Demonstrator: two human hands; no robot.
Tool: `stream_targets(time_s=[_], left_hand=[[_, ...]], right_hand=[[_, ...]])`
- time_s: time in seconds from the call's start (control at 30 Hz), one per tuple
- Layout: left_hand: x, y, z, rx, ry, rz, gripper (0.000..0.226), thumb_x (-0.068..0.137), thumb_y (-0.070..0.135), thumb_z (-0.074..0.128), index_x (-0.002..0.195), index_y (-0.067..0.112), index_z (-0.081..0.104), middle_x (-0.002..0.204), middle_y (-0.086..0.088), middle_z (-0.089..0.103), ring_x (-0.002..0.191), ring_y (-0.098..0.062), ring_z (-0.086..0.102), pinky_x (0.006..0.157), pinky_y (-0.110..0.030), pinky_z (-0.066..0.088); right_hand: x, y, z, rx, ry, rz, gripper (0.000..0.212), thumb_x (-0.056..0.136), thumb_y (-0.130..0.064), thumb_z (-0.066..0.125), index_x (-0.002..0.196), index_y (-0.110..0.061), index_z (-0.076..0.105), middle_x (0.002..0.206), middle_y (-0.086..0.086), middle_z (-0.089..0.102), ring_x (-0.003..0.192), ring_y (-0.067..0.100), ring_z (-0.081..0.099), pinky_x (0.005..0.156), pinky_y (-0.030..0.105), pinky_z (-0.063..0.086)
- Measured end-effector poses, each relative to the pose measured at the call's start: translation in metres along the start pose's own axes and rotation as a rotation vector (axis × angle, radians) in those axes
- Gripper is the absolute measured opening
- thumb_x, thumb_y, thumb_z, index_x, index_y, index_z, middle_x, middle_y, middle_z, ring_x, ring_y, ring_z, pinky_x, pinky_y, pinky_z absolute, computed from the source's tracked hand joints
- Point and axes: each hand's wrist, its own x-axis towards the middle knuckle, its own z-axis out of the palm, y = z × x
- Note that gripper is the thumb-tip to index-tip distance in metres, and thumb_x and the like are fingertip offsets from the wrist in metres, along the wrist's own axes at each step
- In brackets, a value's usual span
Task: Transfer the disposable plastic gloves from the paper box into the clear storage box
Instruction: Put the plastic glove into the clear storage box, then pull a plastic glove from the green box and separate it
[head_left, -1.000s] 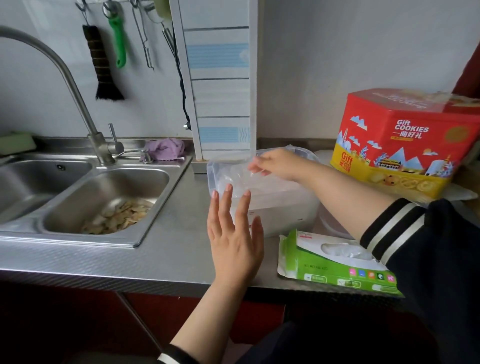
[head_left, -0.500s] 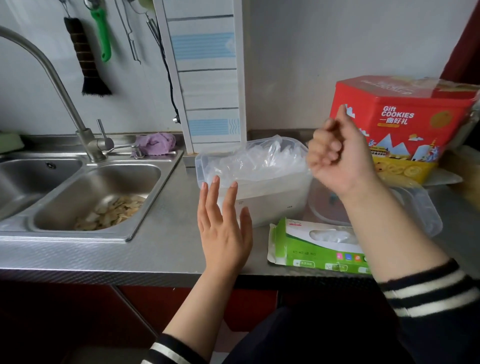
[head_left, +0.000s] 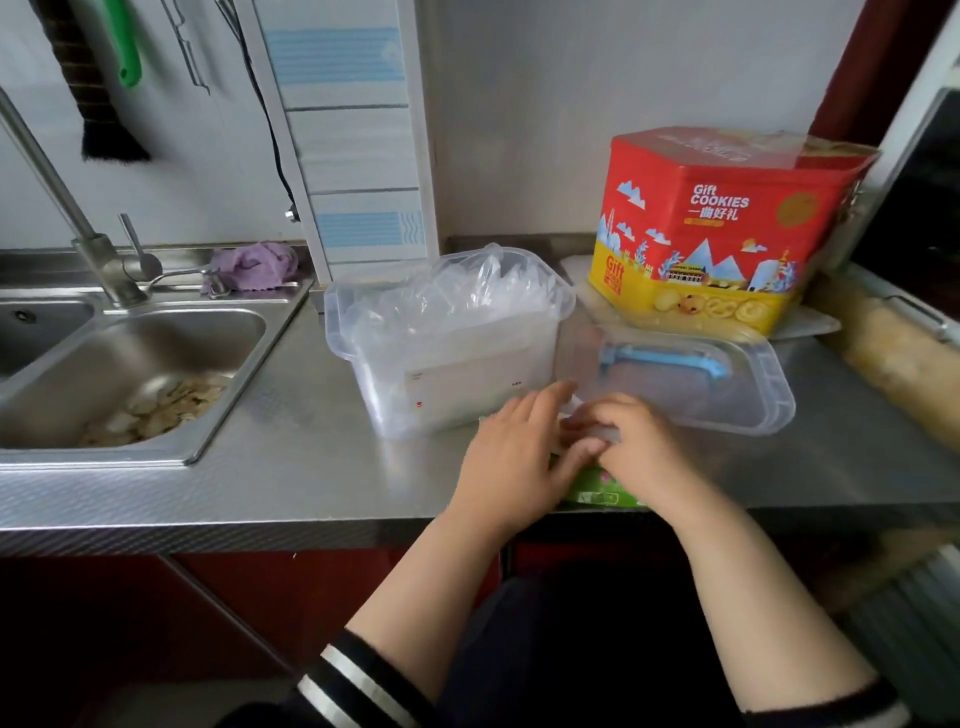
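Head view: at the bench's (head_left: 260, 493) front edge, both hands covered the green paper box (head_left: 597, 488). Left hand (head_left: 514, 457) lay flat-fingered; right hand (head_left: 628, 447) pinched filmy gloves (head_left: 576, 415). Light, limp, slippery — best pinched as a bunch.

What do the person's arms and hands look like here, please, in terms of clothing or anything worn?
Both hands, the left hand and the right hand, are bare: no gloves, rings or watch show. The forearms are uncovered, with dark sleeves pushed up. The left sleeve cuff has white stripes.

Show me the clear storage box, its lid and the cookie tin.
clear storage box (head_left: 457, 384): head view, front wall.
lid (head_left: 727, 400): head view, flat middle.
cookie tin (head_left: 727, 234): head view, front face.
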Motion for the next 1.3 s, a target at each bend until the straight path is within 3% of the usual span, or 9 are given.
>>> stream_targets(time_s=[0.2,0.37,0.6,0.73,0.83,0.93,1.1,1.2,1.3], left_hand=[[0.000,-0.012,0.014,-0.093,-0.051,-0.063,0.070,0.081,0.069,0.045,0.135,0.025,0.047,0.121,0.012,0.064,0.113,-0.015,0.055,0.098,-0.032,0.037],[-0.001,-0.014,0.014,-0.157,-0.090,-0.073,0.094,0.065,0.079,0.057,0.140,0.024,0.042,0.126,0.015,0.061,0.119,-0.009,0.051,0.103,-0.030,0.034],[-0.002,-0.011,0.014,-0.175,-0.076,-0.092,0.097,0.061,0.080,0.060,0.140,0.026,0.041,0.123,0.015,0.062,0.118,-0.007,0.051,0.102,-0.028,0.035],[-0.001,-0.009,0.013,-0.192,-0.075,-0.108,0.097,0.061,0.080,0.059,0.139,0.026,0.041,0.122,0.013,0.062,0.117,-0.008,0.052,0.103,-0.032,0.038],[-0.002,-0.010,0.013,-0.195,-0.086,-0.112,0.094,0.063,0.079,0.060,0.139,0.027,0.040,0.123,0.015,0.062,0.117,-0.008,0.052,0.103,-0.035,0.038],[-0.002,-0.009,0.013,-0.192,-0.091,-0.112,0.096,0.063,0.079,0.060,0.140,0.026,0.039,0.124,0.014,0.062,0.118,-0.008,0.052,0.103,-0.034,0.038],[-0.002,-0.007,0.011,-0.173,-0.090,-0.111,0.100,0.061,0.080,0.059,0.141,0.024,0.039,0.123,0.011,0.062,0.117,-0.010,0.053,0.102,-0.031,0.038],[-0.002,-0.006,0.012,-0.152,-0.101,-0.120,0.096,0.061,0.080,0.057,0.139,0.025,0.040,0.122,0.013,0.062,0.116,-0.010,0.052,0.100,-0.028,0.035],[-0.002,-0.006,0.011,-0.136,-0.101,-0.122,0.093,0.062,0.080,0.054,0.137,0.026,0.042,0.121,0.015,0.061,0.116,-0.009,0.051,0.101,-0.030,0.036]], right_hand=[[-0.008,0.001,0.002,-0.103,0.109,-0.058,0.026,0.085,-0.029,0.068,0.062,-0.033,0.056,0.089,-0.010,0.064,0.090,0.015,0.057,0.079,0.038,0.048],[-0.011,0.000,-0.002,0.057,0.123,0.048,0.021,0.090,-0.039,0.061,0.070,-0.033,0.058,0.074,-0.010,0.064,0.071,0.009,0.058,0.068,0.035,0.049],[-0.012,-0.003,-0.013,0.291,0.234,0.107,0.040,0.095,-0.031,0.056,0.066,-0.006,0.048,0.050,-0.008,0.038,0.050,0.004,0.033,0.050,0.022,0.028],[-0.011,-0.006,-0.018,0.392,0.224,0.136,0.030,0.093,-0.033,0.059,0.067,-0.019,0.058,0.054,-0.016,0.054,0.057,0.001,0.046,0.057,0.017,0.037],[-0.012,-0.006,-0.016,0.301,-0.008,0.135,0.012,0.081,-0.042,0.071,0.090,-0.035,0.065,0.090,-0.017,0.066,0.088,0.000,0.058,0.077,0.023,0.046],[-0.015,-0.009,-0.017,0.247,0.003,0.125,0.006,0.085,-0.033,0.071,0.082,-0.036,0.066,0.080,-0.013,0.063,0.074,0.002,0.055,0.066,0.022,0.045],[-0.009,-0.013,-0.031,0.693,0.290,0.260,0.015,0.089,-0.028,0.066,0.078,-0.018,0.068,0.063,-0.011,0.061,0.060,0.003,0.051,0.060,0.019,0.042],[-0.003,-0.019,-0.056,1.239,0.338,0.327,0.019,0.084,-0.032,0.066,0.087,-0.013,0.067,0.076,-0.002,0.064,0.074,0.011,0.059,0.071,0.024,0.051],[0.009,-0.033,-0.082,1.394,0.359,0.229,0.035,0.086,-0.041,0.058,0.109,-0.014,0.063,0.097,-0.001,0.068,0.088,0.014,0.067,0.075,0.032,0.056]])
